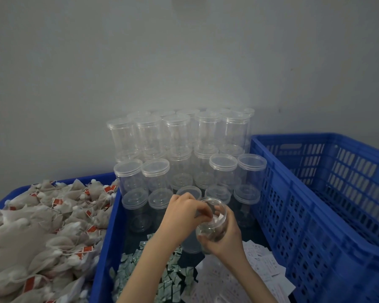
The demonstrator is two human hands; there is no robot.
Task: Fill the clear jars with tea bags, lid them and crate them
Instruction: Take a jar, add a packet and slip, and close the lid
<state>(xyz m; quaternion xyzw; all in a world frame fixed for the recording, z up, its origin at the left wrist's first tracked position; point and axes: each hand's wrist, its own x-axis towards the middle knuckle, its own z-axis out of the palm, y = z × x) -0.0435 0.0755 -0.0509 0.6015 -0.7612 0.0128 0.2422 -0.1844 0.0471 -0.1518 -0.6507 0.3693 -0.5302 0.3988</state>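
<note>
My right hand grips an open clear jar from below and the right, tilted toward me. My left hand hovers at the jar's mouth, fingertips pinched over a small white paper piece inside the rim. Whether the fingers still hold it is unclear. A lid lies flat just below the jar. Tea bags with red tags fill the blue bin at left.
Lidded empty clear jars are stacked against the grey wall. An empty blue slotted crate stands at right. Green sachets and white paper slips cover the floor of the middle blue bin.
</note>
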